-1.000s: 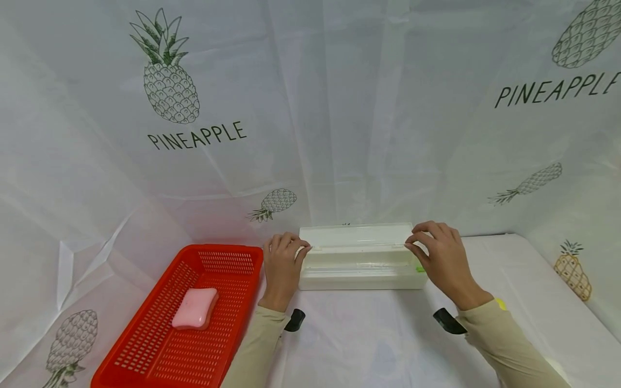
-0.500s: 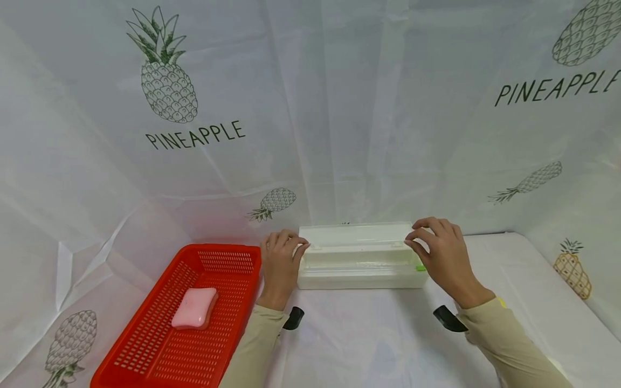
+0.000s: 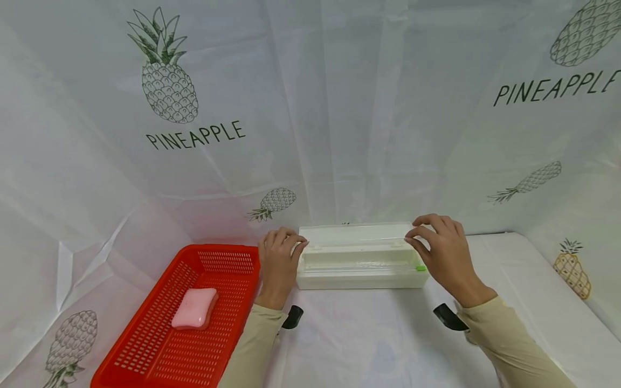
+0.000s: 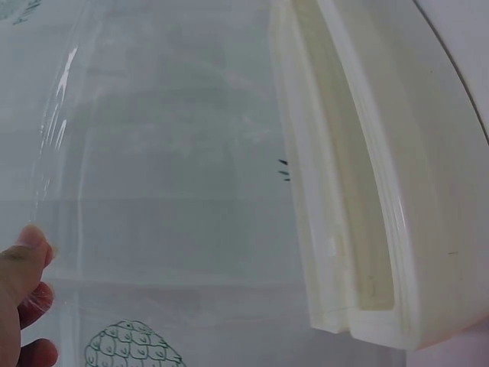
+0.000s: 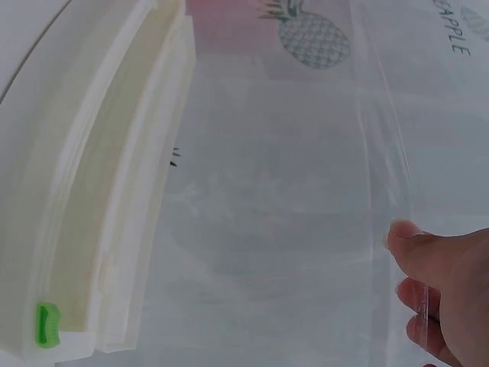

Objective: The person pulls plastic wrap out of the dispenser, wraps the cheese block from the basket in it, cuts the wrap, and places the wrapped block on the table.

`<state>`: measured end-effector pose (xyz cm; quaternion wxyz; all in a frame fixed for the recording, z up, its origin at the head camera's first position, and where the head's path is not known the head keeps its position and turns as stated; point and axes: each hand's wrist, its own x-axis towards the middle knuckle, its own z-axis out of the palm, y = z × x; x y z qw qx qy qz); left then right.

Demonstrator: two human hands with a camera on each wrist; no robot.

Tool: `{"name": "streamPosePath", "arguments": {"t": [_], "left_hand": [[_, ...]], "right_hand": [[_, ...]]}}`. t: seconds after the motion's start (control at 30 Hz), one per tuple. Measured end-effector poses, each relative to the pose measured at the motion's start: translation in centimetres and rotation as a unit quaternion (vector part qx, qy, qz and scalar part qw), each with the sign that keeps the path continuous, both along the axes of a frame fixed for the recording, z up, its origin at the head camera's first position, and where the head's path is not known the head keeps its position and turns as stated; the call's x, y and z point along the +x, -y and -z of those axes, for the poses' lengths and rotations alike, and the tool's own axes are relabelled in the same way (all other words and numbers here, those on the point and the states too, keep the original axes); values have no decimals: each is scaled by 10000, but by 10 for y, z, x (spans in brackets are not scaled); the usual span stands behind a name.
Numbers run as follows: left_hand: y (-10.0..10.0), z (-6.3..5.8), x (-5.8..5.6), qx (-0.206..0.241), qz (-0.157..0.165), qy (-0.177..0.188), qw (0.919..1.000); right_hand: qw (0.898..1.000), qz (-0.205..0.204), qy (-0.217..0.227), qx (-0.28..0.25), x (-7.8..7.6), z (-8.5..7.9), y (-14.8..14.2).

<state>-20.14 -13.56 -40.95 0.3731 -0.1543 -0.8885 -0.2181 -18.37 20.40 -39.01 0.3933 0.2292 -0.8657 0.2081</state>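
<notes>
A long white cling film dispenser [image 3: 361, 282] lies on the table by the back sheet, its lid [image 3: 356, 233] raised. A small green slide cutter [image 3: 420, 268] sits at its right end. Between my hands stretches a sheet of clear cling film [image 5: 391, 115], visible by its shiny edge in both wrist views. My left hand [image 3: 280, 267] pinches the film's left end between thumb and fingers. At the opposite end, my right hand [image 3: 447, 261] pinches the film likewise. Both hands are raised above the dispenser. The film is hard to make out in the head view.
To the left stands a red plastic basket [image 3: 131, 302] with a pink bar of soap [image 3: 195, 308] in it. A white sheet printed with pineapples [image 3: 349, 134] hangs behind and around the table. White cloth [image 3: 359, 339] covers the tabletop.
My hands have risen slightly and drawn a little farther apart, still pinching the film. The dispenser, basket and soap stay in place.
</notes>
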Motion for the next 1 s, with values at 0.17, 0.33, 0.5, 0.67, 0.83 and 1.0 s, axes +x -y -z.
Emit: {"name": "streamPosePath", "arguments": {"t": [0.17, 0.33, 0.5, 0.67, 0.83, 1.0], "left_hand": [[0, -2, 1, 28, 34, -20, 10000], [-1, -3, 0, 21, 12, -26, 10000], [-1, -6, -1, 86, 3, -54, 9999], [-2, -10, 0, 139, 28, -165, 9998], [-1, -11, 0, 92, -39, -205, 9997], [0, -12, -1, 92, -4, -328, 9994]], "right_hand": [[10000, 1, -12, -19, 1, -2, -1], [10000, -23, -42, -64, 1, -4, -1], [10000, -29, -51, -60, 1, -7, -1], [10000, 0, -38, -72, 2, -10, -1], [9999, -41, -31, -119, 3, -12, -1], [9999, -72, -74, -104, 2, -14, 0]]}}
